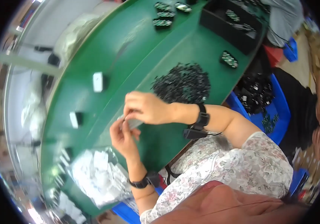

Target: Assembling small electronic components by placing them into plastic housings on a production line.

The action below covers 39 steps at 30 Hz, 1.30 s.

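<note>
Over the green table, my two hands meet at a small pale, light-grey piece. My right hand pinches it from above, its fingers bent. From the near side my left hand grips the same piece, thumb and fingertips close to the right ones. Most of the piece is hidden by the fingers, so its exact kind cannot be made out. Just beyond my right wrist lies a wide pile of small black parts.
White box-shaped casings stand on the left. A clear bag of white pieces lies near my left forearm. A black tray and black holders with green-and-silver parts stand far off. A blue bin of black parts is right.
</note>
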{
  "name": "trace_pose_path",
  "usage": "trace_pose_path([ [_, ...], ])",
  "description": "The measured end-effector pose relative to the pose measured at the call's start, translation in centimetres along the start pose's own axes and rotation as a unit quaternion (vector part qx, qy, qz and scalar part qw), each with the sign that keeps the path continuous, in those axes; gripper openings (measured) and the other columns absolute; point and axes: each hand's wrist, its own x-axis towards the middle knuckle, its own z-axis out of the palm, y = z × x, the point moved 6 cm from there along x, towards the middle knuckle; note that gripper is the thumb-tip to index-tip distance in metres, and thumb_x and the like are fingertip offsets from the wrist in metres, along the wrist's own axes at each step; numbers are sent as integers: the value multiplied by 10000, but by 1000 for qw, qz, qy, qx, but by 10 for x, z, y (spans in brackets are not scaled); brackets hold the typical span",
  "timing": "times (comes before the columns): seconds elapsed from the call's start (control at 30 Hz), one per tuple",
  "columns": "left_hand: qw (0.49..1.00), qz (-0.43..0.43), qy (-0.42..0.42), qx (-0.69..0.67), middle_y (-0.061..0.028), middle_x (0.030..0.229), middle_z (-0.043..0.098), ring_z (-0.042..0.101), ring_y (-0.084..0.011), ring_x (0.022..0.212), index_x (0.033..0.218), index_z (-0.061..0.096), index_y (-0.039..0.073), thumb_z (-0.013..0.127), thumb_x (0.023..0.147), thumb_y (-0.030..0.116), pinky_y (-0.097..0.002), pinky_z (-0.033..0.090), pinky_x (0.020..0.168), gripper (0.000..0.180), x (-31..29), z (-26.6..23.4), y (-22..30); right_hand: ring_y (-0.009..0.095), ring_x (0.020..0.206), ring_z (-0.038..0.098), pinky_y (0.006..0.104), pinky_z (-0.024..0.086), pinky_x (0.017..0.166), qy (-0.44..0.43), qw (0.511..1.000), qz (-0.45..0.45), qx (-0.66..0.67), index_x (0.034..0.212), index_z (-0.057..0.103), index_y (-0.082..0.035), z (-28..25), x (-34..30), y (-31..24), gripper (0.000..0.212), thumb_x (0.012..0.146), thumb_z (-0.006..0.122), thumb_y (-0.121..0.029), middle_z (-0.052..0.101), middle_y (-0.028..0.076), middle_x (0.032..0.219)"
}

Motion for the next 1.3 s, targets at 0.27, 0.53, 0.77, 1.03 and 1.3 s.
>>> trace_pose_path([
  [0.27,983,-71,-38,-165,-171,949,634,666,-220,810,1094,469,-70,491,943,43,-305,565,731,189,6,4,-14,131,701,501,247,426,632,20,996,73,44,821,603,-22,-8,0,1,85,777,675,-15,526,44,818],
  [0.53,978,-75,-42,-189,-162,989,628,663,-221,881,1065,480,-71,496,937,24,-300,547,804,161,1,8,-13,120,692,481,240,410,619,1,997,82,5,800,599,-29,-2,-1,3,102,784,696,-55,524,31,794],
  [0.77,977,-59,-40,-201,-114,970,605,659,-197,847,1021,505,-50,514,932,26,-274,534,804,117,3,10,-16,106,678,461,227,386,604,-1,994,102,43,802,589,-28,-1,-3,8,100,799,685,-56,521,18,825],
  [1.03,988,31,-17,-147,-81,913,553,650,-173,773,935,507,-29,532,921,20,-277,543,684,57,5,4,-10,110,668,469,223,395,614,-26,994,104,10,825,597,-25,5,-6,7,93,798,682,-52,521,21,839],
  [1.3,982,-18,-54,-180,-131,867,626,647,-193,729,955,511,-37,527,929,40,-277,541,661,83,5,5,-8,124,728,441,232,389,653,-22,994,105,-3,882,596,-25,-9,1,0,206,743,726,-102,508,37,848],
])
